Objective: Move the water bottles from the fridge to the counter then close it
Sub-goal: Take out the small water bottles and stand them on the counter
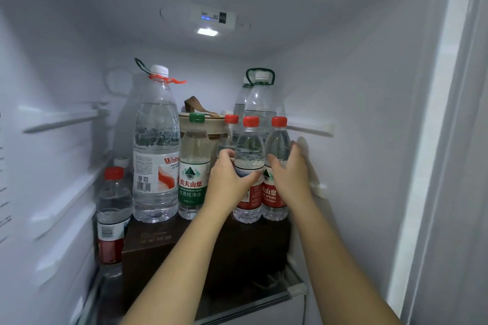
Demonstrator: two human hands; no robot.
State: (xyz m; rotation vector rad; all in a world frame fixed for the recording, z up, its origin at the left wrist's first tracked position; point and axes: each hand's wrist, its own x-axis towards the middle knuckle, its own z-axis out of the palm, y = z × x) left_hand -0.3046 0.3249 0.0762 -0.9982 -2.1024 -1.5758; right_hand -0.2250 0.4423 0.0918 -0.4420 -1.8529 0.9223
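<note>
Inside the open fridge, two small red-capped water bottles stand side by side on a dark brown box (169, 243). My left hand (229, 176) curls round the left bottle (249, 148). My right hand (290, 174) curls round the right bottle (277, 140). Both bottles still stand on the box. A third red cap (231, 119) shows just behind them. A green-capped bottle (193, 166) stands to the left of my left hand, and a tall white-capped bottle (156, 145) stands further left.
Two large jugs with green handles (260, 97) stand at the back right, and a beige bag (200, 116) sits behind the small bottles. A red-capped bottle (112, 208) stands low on the left beside the box. The fridge's right wall (356, 140) is close to my right hand.
</note>
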